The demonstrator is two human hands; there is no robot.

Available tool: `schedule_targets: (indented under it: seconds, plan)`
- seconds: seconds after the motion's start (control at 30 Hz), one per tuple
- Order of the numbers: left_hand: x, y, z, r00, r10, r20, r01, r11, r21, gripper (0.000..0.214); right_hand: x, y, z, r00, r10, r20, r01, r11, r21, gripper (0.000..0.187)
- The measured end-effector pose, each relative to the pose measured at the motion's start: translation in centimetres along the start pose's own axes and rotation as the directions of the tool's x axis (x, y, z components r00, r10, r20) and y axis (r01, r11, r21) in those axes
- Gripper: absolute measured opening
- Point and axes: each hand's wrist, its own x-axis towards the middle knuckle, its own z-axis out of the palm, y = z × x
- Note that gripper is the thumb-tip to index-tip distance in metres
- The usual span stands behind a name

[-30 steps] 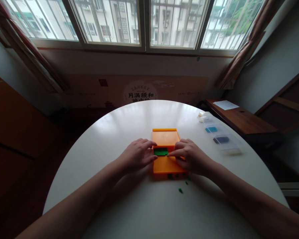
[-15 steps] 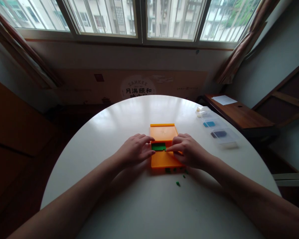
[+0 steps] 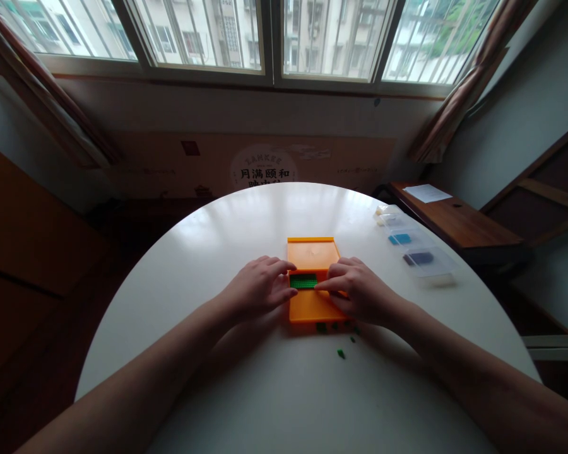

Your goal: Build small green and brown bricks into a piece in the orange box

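An orange plastic case [image 3: 312,307] lies unfolded on the white table, with a raised strip along its far edge. In its middle recess sits a green studded block [image 3: 303,281], at the left end. My left hand [image 3: 262,284] grips the left side of the case, index finger at the recess's far edge and thumb at its near edge. Curled over the right part of the case is my right hand [image 3: 355,284]. Its index fingertip touches the green block's near right corner; what its fingers pinch, if anything, is hidden. Several small green bricks [image 3: 341,354] lie along the near side.
A clear compartment box [image 3: 430,268] with blue and dark pieces stands on the table's right side. Beyond the round white table [image 3: 208,233], a brown wooden bench [image 3: 473,221] bears a white paper [image 3: 427,193]. Windows and curtains are at the back.
My right index fingertip has drawn close against the green block's corner, where a small green piece showed before. My left hand keeps its grip. The whole view has shifted slightly.
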Motion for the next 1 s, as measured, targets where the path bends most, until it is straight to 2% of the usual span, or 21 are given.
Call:
schedule_targets:
  seconds: [1.0]
  plan:
    - [0.01, 0.38, -0.32, 0.999, -0.029, 0.016, 0.029, 0.999, 0.015, 0.037, 0.05, -0.36, -0.42, 1.0, 0.01, 0.026, -0.01, 1.0, -0.004, 0.029]
